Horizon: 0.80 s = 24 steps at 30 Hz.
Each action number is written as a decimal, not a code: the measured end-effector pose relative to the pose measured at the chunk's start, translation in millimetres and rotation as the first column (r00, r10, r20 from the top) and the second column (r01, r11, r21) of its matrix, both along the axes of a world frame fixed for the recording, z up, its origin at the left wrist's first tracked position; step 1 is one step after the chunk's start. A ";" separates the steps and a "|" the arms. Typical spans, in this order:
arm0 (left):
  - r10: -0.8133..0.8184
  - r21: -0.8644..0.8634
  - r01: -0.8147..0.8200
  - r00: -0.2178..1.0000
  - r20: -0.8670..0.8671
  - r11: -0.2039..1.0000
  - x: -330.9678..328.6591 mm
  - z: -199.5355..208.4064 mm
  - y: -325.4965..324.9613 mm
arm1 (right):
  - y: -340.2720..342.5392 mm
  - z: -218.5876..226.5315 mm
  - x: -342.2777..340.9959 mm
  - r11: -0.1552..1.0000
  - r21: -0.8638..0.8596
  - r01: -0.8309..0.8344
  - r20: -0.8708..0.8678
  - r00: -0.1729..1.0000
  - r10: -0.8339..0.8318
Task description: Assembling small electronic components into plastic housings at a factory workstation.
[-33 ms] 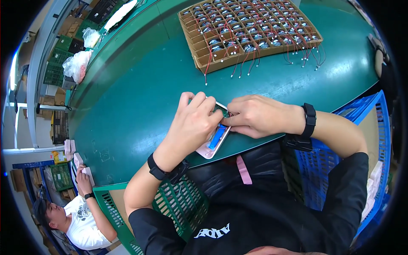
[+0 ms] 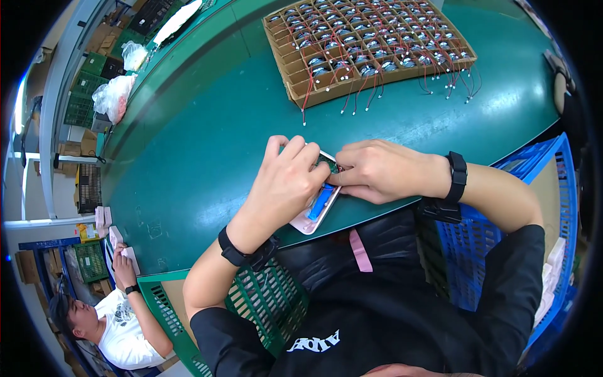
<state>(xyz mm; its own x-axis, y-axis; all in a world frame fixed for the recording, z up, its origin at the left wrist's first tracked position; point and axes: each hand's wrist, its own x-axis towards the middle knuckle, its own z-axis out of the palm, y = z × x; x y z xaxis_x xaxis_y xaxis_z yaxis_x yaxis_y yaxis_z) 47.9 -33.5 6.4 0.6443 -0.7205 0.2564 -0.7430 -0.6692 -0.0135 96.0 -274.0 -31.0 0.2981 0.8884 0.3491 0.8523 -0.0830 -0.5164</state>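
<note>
A slim, pale pink plastic housing (image 2: 303, 225) lies tilted at the near edge of the table, its inside facing up. In it sit a blue cylindrical battery (image 2: 321, 202) and a green circuit board (image 2: 324, 160), partly covered by my fingers. My left hand (image 2: 289, 173) is closed over the housing's left side, with fingertips at the board. From the right, my right hand (image 2: 380, 171) pinches at the board's edge beside the battery. A bit of dark red shows by its fingertips; what they pinch is hidden.
On the green table (image 2: 207, 151), a divided cardboard tray (image 2: 326, 95) holds many round speakers with red wires hanging over its edge. A blue crate (image 2: 468, 251) stands right, a green crate (image 2: 267, 301) below left. Another person (image 2: 122, 320) works at the left with pale pink parts.
</note>
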 end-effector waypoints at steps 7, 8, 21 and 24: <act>0.006 -0.021 -0.007 0.999 -0.054 1.000 -0.6 1.0 1.6 | -0.4 1.0 -3.4 1.000 0.014 0.010 -0.003 1.000 -0.010; 0.011 -0.034 -0.013 0.998 -0.061 0.999 -0.7 -0.3 2.1 | -0.3 0.8 -3.6 1.000 0.017 0.013 -0.005 1.000 -0.013; 0.035 0.051 -0.036 0.999 0.016 0.998 -0.6 -1.4 4.5 | 2.2 6.0 10.1 0.999 0.024 -0.045 -0.048 0.998 0.046; 0.055 0.033 -0.057 0.996 0.068 0.998 -7.7 -19.6 8.0 | 1.5 13.9 2.9 1.000 -0.012 -0.015 -0.103 0.995 0.014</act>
<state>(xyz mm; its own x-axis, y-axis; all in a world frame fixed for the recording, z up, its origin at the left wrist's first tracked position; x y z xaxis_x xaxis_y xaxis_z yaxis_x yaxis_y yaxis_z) 40.3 -25.5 -13.3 0.6660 -0.6931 0.2757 -0.7010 -0.7079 -0.0865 99.0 -272.5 -17.1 0.3185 0.8972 0.3060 0.7961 -0.0779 -0.6001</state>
